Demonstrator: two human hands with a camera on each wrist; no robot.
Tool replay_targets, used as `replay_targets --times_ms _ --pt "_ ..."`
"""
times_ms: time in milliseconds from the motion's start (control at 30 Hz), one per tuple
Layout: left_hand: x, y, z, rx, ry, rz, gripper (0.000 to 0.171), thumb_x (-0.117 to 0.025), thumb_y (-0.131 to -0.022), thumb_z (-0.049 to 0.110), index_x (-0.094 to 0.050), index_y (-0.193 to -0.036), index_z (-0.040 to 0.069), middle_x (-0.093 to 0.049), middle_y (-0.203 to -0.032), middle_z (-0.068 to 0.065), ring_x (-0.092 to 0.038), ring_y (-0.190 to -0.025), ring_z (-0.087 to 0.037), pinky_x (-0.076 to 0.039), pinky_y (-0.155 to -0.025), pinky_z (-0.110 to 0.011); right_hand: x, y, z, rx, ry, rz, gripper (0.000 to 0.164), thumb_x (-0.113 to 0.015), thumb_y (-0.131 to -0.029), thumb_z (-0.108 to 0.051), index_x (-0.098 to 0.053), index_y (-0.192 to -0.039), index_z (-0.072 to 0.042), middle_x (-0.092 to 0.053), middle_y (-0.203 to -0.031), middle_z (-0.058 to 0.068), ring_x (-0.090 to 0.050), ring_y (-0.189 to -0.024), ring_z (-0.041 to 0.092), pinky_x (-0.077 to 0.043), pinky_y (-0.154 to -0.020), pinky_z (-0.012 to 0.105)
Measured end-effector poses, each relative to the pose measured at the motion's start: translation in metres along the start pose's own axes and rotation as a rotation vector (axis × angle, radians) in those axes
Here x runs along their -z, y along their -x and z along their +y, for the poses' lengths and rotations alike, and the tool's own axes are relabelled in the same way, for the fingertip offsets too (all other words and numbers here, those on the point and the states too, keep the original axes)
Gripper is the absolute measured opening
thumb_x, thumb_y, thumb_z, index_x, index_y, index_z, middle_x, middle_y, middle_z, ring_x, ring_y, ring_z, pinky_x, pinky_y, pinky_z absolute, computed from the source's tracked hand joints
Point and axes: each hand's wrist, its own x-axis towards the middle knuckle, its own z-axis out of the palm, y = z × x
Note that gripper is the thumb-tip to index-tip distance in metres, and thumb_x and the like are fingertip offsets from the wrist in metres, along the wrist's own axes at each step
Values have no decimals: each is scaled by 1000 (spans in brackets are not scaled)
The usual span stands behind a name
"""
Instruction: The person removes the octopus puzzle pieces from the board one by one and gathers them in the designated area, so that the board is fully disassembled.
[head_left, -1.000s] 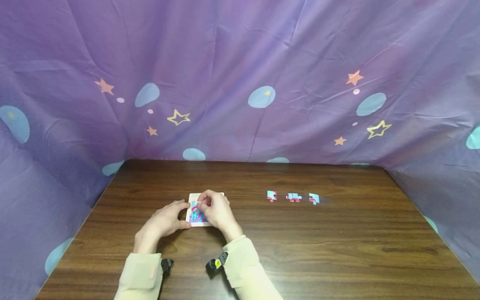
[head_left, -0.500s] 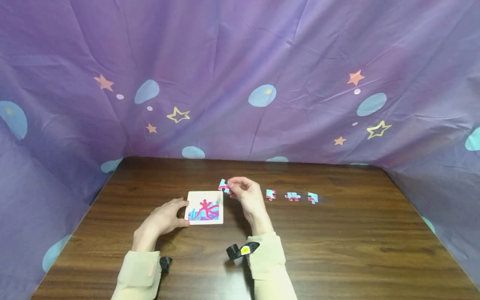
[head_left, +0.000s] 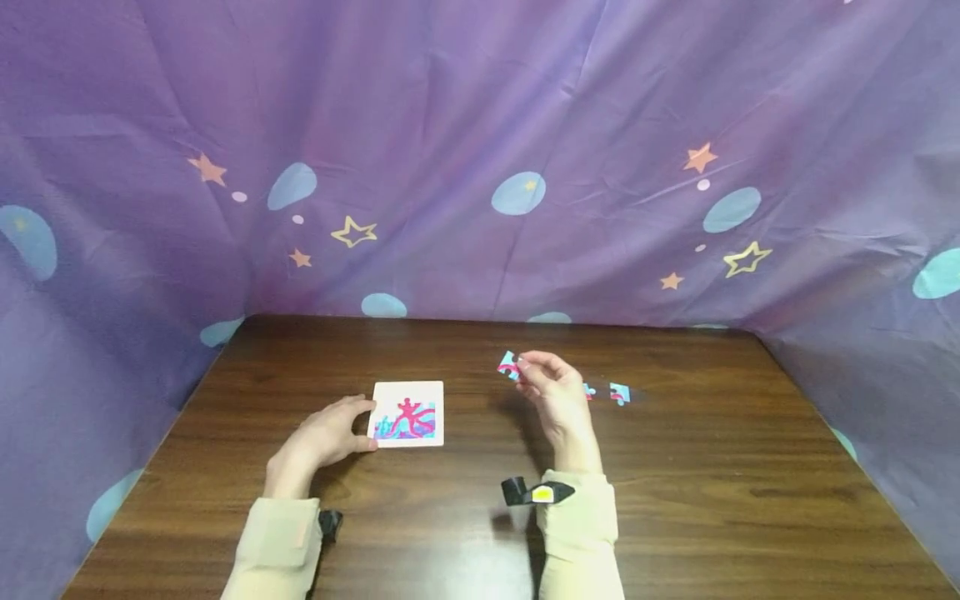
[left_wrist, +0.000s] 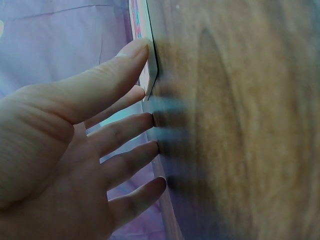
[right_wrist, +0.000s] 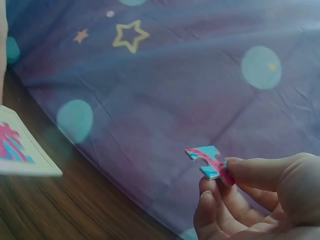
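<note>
My right hand (head_left: 561, 398) pinches a blue and pink jigsaw piece (head_left: 509, 365) between thumb and fingertips, raised above the table right of the puzzle board. The right wrist view shows the same jigsaw piece (right_wrist: 207, 162) held by one side, its cut-out edge exposed. My left hand (head_left: 322, 435) rests beside the puzzle board (head_left: 408, 389), thumb and index finger touching its left edge. In the left wrist view the left thumb (left_wrist: 112, 75) lies against the board's side and the other fingers spread out. Pink, blue and purple pieces fill the board's lower part; its upper part is bare white.
Right of the right hand lies a loose jigsaw piece (head_left: 619, 393). Another jigsaw piece (head_left: 589, 392) shows only partly behind that hand. A purple curtain (head_left: 450, 167) with stars and dots closes off the back and sides of the wooden table (head_left: 712, 467).
My right hand has lifted a jigsaw piece off the board and carried it rightward, now overlapping the loose pieces. The board's upper part has come into sight. My left hand stays at the board's edge.
</note>
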Motion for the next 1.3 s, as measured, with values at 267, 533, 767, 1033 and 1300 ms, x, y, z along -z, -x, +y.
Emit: replay_targets --times_ms 267,533,767,1033,1300 --pt "-3 -4 2 -9 15 26 58 -77 -83 20 -56 -132 -1 -46 -140 -27 -42 -130 -45 -35 -103 -62 35 10 -10 13 17 62 16 -59 -91 10 -66 -89 -5 -67 -80 4 -63 -68 13 -55 -66 26" --pt "-7 -10 -2 23 70 26 58 -79 -82 14 -55 -133 0 -53 -127 -19 -47 -122 -38 -39 -104 -52 67 17 -12 -48 255 89 6 -62 -91 6 -63 -95 3 -65 -79 1 -59 -65 10 -54 -62 23" --pt "-1 -17 -6 -18 149 11 58 -81 -77 7 -57 -129 -3 -53 -110 -15 -51 -95 -25 -47 -93 -45 82 21 -15 -66 478 62 14 -65 -91 -2 -62 -102 8 -65 -78 -3 -60 -64 11 -52 -59 24" --pt "4 -31 -9 -48 190 21 55 -83 -76 10 -59 -124 -1 -52 -112 -15 -52 -100 -28 -45 -94 -46 102 14 -6 -101 527 -110 17 -60 -92 2 -59 -105 15 -64 -82 1 -59 -68 10 -53 -61 23" --pt "0 -25 -12 -80 250 22 54 -83 -74 5 -59 -121 -6 -51 -104 -13 -51 -93 -26 -46 -82 -37 100 10 -1 -94 594 -124 14 -62 -90 3 -60 -99 14 -63 -72 6 -58 -59 12 -48 -50 21"
